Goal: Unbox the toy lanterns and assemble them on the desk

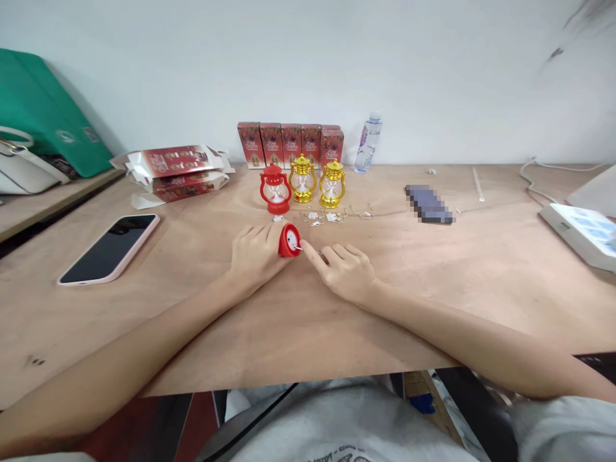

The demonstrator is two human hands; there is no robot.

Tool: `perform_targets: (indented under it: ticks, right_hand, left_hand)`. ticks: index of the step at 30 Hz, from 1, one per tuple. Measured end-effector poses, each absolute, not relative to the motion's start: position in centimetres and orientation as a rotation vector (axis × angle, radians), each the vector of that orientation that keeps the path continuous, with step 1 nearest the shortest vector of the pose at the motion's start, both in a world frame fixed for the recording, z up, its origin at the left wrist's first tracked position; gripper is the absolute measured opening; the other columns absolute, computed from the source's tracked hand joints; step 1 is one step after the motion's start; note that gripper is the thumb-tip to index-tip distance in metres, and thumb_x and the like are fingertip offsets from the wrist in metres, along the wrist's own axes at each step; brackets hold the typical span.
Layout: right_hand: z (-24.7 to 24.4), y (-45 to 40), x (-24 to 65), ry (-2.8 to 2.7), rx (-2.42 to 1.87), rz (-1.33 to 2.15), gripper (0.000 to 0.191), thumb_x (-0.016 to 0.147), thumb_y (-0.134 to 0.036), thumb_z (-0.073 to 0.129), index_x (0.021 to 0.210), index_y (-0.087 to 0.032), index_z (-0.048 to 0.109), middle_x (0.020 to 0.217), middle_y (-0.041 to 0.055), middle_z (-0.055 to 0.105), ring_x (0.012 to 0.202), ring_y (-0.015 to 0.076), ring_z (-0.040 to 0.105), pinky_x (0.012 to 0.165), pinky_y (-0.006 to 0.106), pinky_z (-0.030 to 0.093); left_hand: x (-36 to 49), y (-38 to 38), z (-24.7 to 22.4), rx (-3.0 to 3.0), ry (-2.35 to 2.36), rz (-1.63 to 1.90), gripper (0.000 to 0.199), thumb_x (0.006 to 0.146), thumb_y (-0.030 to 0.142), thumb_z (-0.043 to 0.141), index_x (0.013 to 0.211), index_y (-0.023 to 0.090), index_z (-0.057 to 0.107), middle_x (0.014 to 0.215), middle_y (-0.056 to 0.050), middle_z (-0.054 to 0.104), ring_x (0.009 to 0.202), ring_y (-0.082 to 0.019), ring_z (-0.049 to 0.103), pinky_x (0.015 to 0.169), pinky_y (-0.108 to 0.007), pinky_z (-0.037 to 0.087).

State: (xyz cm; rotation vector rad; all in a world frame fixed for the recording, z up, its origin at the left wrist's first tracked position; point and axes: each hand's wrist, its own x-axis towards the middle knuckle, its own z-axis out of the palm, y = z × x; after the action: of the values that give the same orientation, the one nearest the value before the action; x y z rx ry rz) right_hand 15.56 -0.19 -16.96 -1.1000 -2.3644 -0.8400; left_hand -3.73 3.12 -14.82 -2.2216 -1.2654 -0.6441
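My left hand (255, 251) is wrapped round a small red lantern (283, 242), which lies tipped over so that its round base with a white centre faces right. In my right hand (347, 269) is a thin tool (299, 248) with a light metal tip, mostly hidden by the fingers; its tip meets or nearly meets the white part of the base. Beyond my hands stand another red lantern (276, 190) and two gold lanterns (302, 179), all upright. Small wire pieces and white bits (331, 217) lie scattered in front of them.
A row of red printed boxes (291, 142) and a water bottle (368, 144) stand by the wall. Opened cartons (178, 170) and a phone (113, 249) are on the left. Right of centre lies a dark blurred object (428, 204); a white power strip (584, 231) is farther right.
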Motion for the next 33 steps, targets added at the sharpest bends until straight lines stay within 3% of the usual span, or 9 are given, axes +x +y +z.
perform_targets:
  ticks: [5, 18, 24, 33]
  right_hand:
    - [-17.1, -0.4, 15.4, -2.360, -1.165, -0.789, 0.047, 0.089, -0.005, 0.038, 0.129, -0.022, 0.057, 0.068, 0.0016, 0.064, 0.063, 0.0109, 0.052, 0.058, 0.026, 0.033]
    - [-16.6, -0.3, 14.7, -2.377, -1.400, -0.437, 0.061, 0.085, -0.006, 0.040, 0.142, -0.026, 0.040, 0.071, -0.0001, 0.068, 0.059, 0.0098, 0.056, 0.053, 0.021, 0.034]
    - [-16.2, -0.6, 14.4, -2.311, -1.463, -0.176, 0.048, 0.094, -0.016, 0.036, 0.140, -0.025, 0.043, 0.082, 0.0009, 0.074, 0.066, 0.0105, 0.064, 0.055, 0.020, 0.038]
    - [-15.8, -1.2, 14.1, -2.209, -1.479, 0.026, 0.056, 0.086, -0.008, 0.040, 0.137, -0.029, 0.045, 0.092, -0.0032, 0.076, 0.074, 0.0114, 0.069, 0.059, 0.019, 0.041]
  left_hand:
    - [-3.7, 3.2, -15.2, -2.196, -1.250, -0.665, 0.036, 0.088, 0.044, 0.047, 0.096, 0.013, 0.062, 0.083, -0.011, 0.073, 0.072, -0.024, 0.066, 0.064, -0.032, 0.037]
    - [-3.6, 3.4, -15.4, -2.120, -1.305, -0.741, 0.031, 0.085, 0.044, 0.047, 0.094, 0.018, 0.061, 0.075, -0.007, 0.071, 0.067, -0.023, 0.065, 0.062, -0.032, 0.038]
    - [-3.6, 3.2, -15.2, -2.104, -1.266, -0.720, 0.038, 0.085, 0.048, 0.047, 0.098, 0.016, 0.061, 0.075, -0.007, 0.071, 0.067, -0.023, 0.064, 0.060, -0.031, 0.037]
    - [-3.4, 2.6, -14.5, -2.118, -1.284, -0.640, 0.040, 0.090, 0.046, 0.042, 0.103, 0.013, 0.060, 0.078, -0.008, 0.070, 0.071, -0.022, 0.064, 0.062, -0.031, 0.037]
